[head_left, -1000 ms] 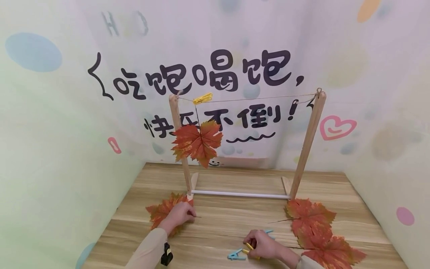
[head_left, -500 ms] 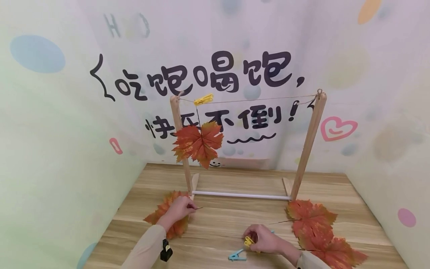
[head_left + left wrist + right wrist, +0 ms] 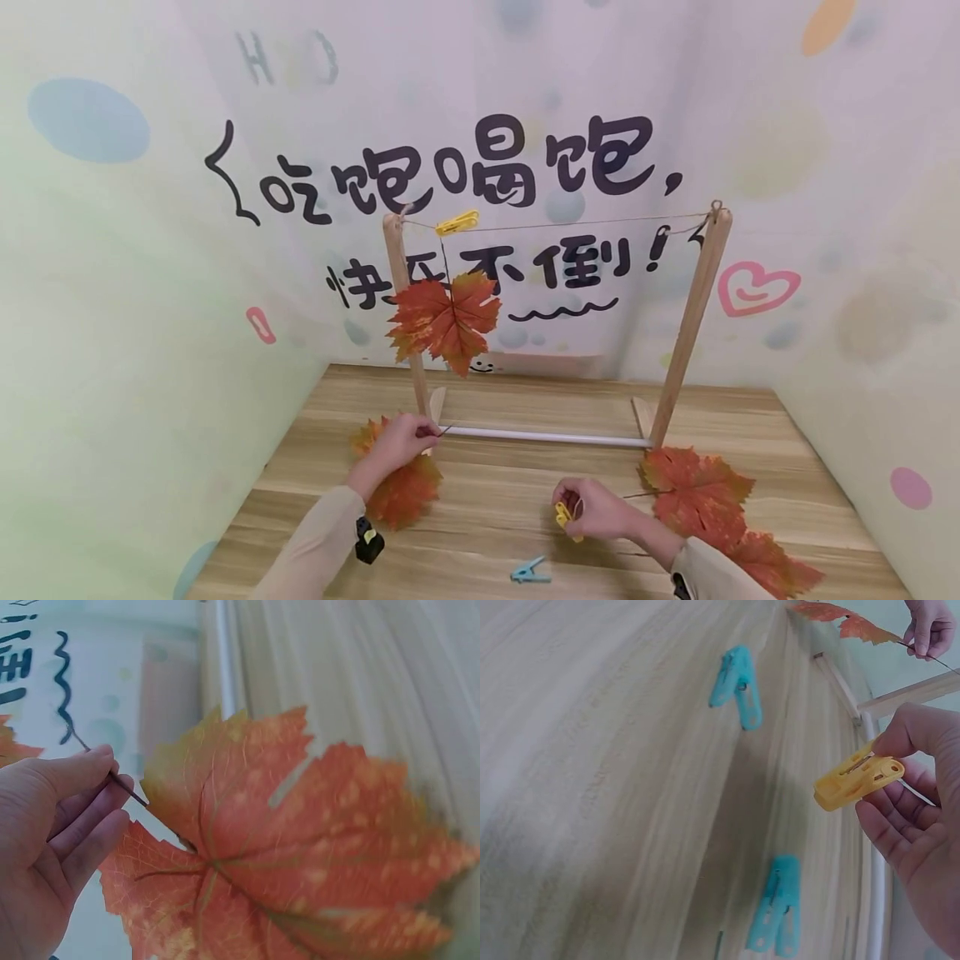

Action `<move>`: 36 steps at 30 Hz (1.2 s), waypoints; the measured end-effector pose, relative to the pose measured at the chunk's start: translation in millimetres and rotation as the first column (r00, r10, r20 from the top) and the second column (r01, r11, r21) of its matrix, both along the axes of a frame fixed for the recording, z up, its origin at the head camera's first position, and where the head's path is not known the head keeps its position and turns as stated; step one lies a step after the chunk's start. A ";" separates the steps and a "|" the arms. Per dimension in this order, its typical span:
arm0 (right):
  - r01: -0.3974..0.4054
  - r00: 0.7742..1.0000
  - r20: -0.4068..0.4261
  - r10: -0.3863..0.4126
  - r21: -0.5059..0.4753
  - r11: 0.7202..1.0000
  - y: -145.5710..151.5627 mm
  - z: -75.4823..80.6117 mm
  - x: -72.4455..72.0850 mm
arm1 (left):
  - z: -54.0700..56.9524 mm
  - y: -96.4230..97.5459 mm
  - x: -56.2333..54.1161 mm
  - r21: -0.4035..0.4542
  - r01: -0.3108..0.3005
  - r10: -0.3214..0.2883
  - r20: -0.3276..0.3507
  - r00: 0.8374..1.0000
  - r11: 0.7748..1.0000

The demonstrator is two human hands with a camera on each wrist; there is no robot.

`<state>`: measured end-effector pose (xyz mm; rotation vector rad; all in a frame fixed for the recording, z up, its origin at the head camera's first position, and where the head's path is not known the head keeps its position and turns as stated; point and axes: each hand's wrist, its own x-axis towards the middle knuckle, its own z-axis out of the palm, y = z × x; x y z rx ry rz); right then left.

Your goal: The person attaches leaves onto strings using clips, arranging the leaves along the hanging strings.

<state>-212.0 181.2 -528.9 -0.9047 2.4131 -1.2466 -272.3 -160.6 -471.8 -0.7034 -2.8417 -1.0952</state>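
My left hand (image 3: 401, 442) pinches the thin dark stem of an orange-red artificial maple leaf (image 3: 300, 847), which hangs below the hand near the rack's left foot. Between thumb and fingers, my right hand (image 3: 600, 510) holds a yellow clothespin (image 3: 855, 778) just above the table. Two blue clothespins (image 3: 736, 686) lie on the wood in the right wrist view; the head view shows one blue clothespin (image 3: 530, 572), the other being hidden by the right hand. A further yellow clothespin (image 3: 457, 222) fixes another leaf (image 3: 447, 317) to the rack's string.
A wooden rack (image 3: 688, 333) with a string (image 3: 577, 222) across its top and a white rod (image 3: 540, 435) below stands on the table (image 3: 480, 500). Two more leaves (image 3: 697, 492) overlap at the right. Behind is a printed wall covering (image 3: 480, 75).
My left hand has risen a little, lifting the leaf by its stem. My right hand has picked the yellow clothespin up off the table and moved slightly up.
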 end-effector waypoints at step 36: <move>0.119 0.993 -0.006 -0.120 -0.097 0.988 19.0 93.6 -20.7 | 76.2 49.9 3.3 0.105 -0.069 0.083 -0.136 0.987 0.992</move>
